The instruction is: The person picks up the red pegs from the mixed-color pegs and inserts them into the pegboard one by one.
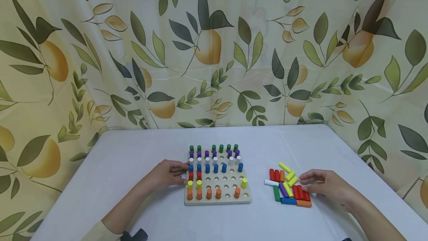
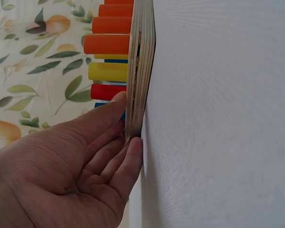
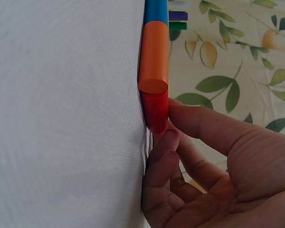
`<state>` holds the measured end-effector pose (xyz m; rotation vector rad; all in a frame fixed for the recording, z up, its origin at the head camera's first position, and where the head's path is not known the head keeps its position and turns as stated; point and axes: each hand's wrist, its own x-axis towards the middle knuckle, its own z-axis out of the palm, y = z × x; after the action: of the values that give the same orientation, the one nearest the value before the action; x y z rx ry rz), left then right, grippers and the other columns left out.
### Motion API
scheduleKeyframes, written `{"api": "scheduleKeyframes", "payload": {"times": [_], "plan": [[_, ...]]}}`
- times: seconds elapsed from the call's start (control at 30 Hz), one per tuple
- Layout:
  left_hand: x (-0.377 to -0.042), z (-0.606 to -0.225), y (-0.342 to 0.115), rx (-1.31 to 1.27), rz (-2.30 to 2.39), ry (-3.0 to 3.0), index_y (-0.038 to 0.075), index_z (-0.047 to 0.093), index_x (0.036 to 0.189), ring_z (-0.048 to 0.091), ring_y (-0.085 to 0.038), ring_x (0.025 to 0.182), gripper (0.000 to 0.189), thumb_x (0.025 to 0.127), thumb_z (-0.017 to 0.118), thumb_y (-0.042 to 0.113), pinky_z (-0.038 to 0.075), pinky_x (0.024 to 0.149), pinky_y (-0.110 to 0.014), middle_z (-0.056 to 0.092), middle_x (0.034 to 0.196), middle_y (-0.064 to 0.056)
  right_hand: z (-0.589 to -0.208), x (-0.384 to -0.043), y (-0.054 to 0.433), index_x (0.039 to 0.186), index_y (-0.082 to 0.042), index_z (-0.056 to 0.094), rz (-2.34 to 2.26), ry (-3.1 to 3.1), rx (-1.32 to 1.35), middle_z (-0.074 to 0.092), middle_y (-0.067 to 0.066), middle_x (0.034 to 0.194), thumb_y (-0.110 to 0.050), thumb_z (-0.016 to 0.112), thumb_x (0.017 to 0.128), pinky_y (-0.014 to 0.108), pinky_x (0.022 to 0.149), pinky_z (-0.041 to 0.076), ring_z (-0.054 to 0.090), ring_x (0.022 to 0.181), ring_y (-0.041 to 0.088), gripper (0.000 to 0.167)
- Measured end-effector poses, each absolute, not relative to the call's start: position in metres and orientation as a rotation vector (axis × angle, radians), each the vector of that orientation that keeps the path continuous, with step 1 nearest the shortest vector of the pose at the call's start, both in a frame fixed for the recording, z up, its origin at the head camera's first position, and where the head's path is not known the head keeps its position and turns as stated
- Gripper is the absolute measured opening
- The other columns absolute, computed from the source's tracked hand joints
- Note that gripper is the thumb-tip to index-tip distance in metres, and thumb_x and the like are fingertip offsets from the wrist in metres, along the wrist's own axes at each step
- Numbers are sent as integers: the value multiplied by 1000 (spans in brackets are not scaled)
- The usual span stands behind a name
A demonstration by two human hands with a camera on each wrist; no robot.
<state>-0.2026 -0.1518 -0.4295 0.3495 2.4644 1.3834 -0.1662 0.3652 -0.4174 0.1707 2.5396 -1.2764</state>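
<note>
A wooden pegboard point(image 1: 217, 202) lies on the table with rows of green, purple, white, blue, red, yellow and orange pegs upright in it. At its left edge my left hand point(image 1: 170, 173) holds the board, the thumb at the peg side and the other fingers against the edge point(image 2: 141, 61). Loose pegs lie in a pile to the right of the board. My right hand point(image 1: 324, 185) is at the pile's right side, its thumb touching a red peg point(image 3: 155, 111) beside an orange peg point(image 3: 154, 54). The fingers bend loosely near that red peg's end.
A white cloth covers the table point(image 1: 140, 148). In the pile lie a white peg point(image 1: 271, 182), a green peg point(image 1: 276, 193), a blue peg point(image 1: 288, 201) and several yellow, red and orange ones. Behind the table hangs a leaf-and-fruit patterned curtain point(image 1: 214, 96).
</note>
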Motion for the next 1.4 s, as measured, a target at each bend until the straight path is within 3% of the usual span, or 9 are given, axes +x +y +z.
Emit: {"api": "scheduleKeyframes", "payload": {"times": [0.33,0.67,0.93,1.1,1.27,1.4], "plan": [[-203,-430,-150,346,1381,2467,2,73,124,61,-32,128,43,84,86,7,52,102,-44,64,138,-17,-415,-166,366,119,3,67,-1199,2532,139,71,6,103,-11,82,89,34,82,58,64,95,22,37],[-204,-434,-151,359,1401,2451,3,73,124,61,-32,128,43,84,87,7,53,101,-43,64,138,-17,-413,-163,363,111,-1,70,-1124,2566,141,67,6,92,-8,81,88,30,74,57,60,86,22,26],[-206,-434,-152,383,1393,2455,4,74,124,61,-32,128,43,83,87,7,53,101,-42,62,140,-17,-404,-161,362,128,-3,66,-1082,2625,46,63,7,103,-11,75,95,35,78,58,57,99,26,36],[-206,-433,-154,374,1382,2459,4,74,124,60,-31,129,43,84,87,7,53,101,-42,62,140,-16,-403,-161,363,135,-2,62,-1101,2656,48,62,9,106,-10,73,96,38,79,58,59,97,26,42],[-205,-431,-154,365,1379,2458,5,74,124,60,-31,129,42,84,86,7,52,102,-43,62,141,-16,-405,-163,363,138,2,59,-1132,2666,80,68,13,114,-11,73,97,46,87,61,66,100,29,45],[-205,-431,-153,355,1382,2459,5,74,124,60,-31,129,43,84,87,7,52,101,-43,62,141,-17,-404,-162,363,134,2,65,-1126,2713,105,71,17,120,-20,75,97,50,91,59,65,112,36,44]]}}
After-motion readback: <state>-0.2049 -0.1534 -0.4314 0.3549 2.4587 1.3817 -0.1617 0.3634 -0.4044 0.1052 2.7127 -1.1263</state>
